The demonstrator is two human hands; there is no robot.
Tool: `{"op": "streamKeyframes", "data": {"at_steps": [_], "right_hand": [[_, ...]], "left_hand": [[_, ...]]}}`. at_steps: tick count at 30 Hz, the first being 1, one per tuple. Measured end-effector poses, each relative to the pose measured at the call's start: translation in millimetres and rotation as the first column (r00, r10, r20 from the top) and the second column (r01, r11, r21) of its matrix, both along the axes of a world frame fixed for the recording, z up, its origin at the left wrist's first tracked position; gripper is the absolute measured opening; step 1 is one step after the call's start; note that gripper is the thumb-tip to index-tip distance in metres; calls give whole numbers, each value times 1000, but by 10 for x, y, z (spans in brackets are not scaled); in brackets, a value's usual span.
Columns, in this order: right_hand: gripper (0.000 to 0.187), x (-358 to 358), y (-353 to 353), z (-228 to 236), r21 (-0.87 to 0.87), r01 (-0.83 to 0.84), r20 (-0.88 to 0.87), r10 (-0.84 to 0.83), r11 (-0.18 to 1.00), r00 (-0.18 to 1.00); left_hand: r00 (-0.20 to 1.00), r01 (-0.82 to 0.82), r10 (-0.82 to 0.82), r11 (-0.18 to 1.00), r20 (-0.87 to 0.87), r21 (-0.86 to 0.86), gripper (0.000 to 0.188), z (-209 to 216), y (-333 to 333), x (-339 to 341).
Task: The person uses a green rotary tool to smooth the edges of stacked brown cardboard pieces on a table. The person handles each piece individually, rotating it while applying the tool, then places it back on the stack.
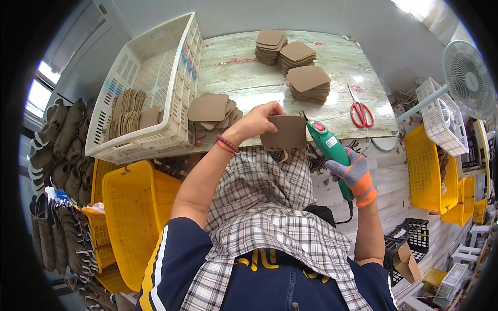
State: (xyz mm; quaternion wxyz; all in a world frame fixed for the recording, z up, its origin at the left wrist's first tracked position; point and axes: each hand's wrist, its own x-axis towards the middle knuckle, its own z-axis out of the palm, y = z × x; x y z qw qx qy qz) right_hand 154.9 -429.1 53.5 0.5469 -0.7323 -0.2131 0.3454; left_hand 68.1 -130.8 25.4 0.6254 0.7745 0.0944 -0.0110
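Note:
My left hand (259, 121), bare with a red bead bracelet, grips a flat brown panel with rounded corners (284, 132) by its upper left side. The panel is upright at the table's front edge, over my lap. In a grey and orange glove, my right hand (353, 173) is wrapped round a green corded power tool (328, 143) with a red switch. The tool's thin dark tip is close to the panel's upper right corner; I cannot tell whether they touch. Left of the panel, a loose pile of similar brown panels (210, 110) lies next to my left wrist.
Several stacks of brown panels (308, 79) and red-handled scissors (361, 114) lie on the table (228, 47). A white crate (179, 98) holding more panels stands at left. Yellow baskets (115, 217) flank me, with shoe-shaped pieces (66, 132) at far left and a fan (469, 80) at right.

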Motion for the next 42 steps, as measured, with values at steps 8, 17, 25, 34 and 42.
{"op": "streamKeyframes", "data": {"at_steps": [8, 17, 25, 34, 42], "right_hand": [[39, -15, -25, 35, 6, -36, -68, 37, 999, 997], [39, -48, -39, 15, -1, -54, -77, 54, 999, 996], [41, -48, 19, 13, -25, -102, -34, 101, 994, 994], [45, -41, 88, -42, -53, -130, 40, 132, 990, 990], [40, -68, 198, 61, -16, -146, -16, 145, 989, 989]], "left_hand": [[917, -289, 363, 890, 167, -352, 19, -22, 42, -76], [922, -271, 360, 864, 144, -424, 17, -44, 44, -72], [947, -251, 308, 888, 93, -385, 16, -29, -20, -57], [981, -182, 191, 938, 2, -296, 17, 30, -29, -63], [997, -64, 50, 954, -56, -292, 18, 89, -5, -46]]}}
